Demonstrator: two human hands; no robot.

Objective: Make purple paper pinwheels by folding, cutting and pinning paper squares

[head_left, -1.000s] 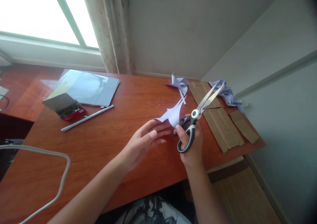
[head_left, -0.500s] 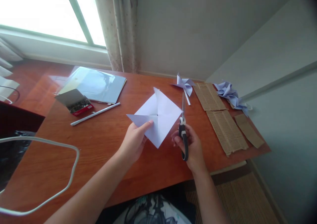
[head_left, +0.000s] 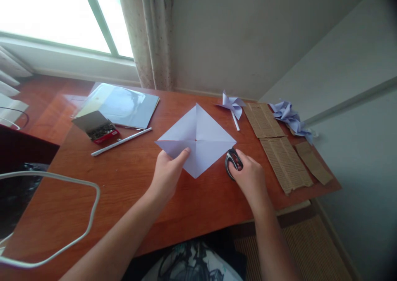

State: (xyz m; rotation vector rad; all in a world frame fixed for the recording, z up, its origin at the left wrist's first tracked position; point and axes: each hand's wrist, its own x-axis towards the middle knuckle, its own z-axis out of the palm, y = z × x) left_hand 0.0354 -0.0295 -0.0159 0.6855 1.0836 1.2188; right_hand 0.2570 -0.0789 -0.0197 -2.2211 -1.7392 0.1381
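Observation:
A square sheet of pale paper (head_left: pixel 204 128), turned like a diamond, has lines or slits running from its corners toward a small mark at its centre. My left hand (head_left: pixel 169 169) pinches its lower left part, thumb on top and fingers beneath. At the paper's right corner, my right hand (head_left: pixel 249 169) grips black-handled scissors (head_left: pixel 229 173) by the loops. Their blades are hidden from view. Beyond the paper, a finished-looking paper pinwheel (head_left: pixel 232 103) on a white stick lies on the wooden desk (head_left: pixel 124 186).
Cardboard pieces (head_left: pixel 283 161) and several folded paper pinwheels (head_left: pixel 288 115) lie at the right. To the left are a white paper stick (head_left: pixel 120 142), an open small box (head_left: pixel 101 128) of small metal pieces and a clear folder (head_left: pixel 127 107). A white cable (head_left: pixel 93 206) loops at the near left.
The sheet now lies flatter, its lifted flaps level. My right hand has turned the scissors, so the blades that pointed up are out of sight.

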